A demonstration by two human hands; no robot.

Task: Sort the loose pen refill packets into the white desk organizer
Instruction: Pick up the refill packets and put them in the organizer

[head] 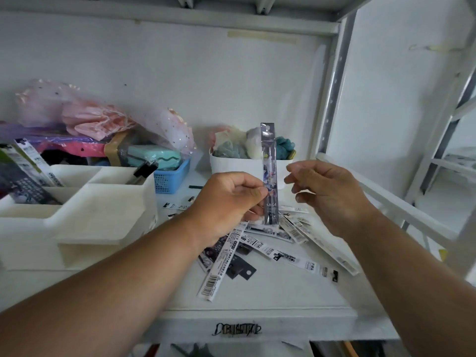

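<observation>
Refill packet, one, held upright above the loose pile

Refill packet (269, 173) — long, narrow, glossy silvery-grey sleeve with a punched hang hole at top and printed figures along it; pinched low down by the left hand (229, 202). Right hand (325, 194) just beside it, fingers loosely curled, holding nothing. Loose packets (260, 247) — flat white and black strips with barcodes — fanned on the white shelf (257, 300). White desk organizer (85, 215), matte plastic, stepped box compartments, stands at left.
</observation>
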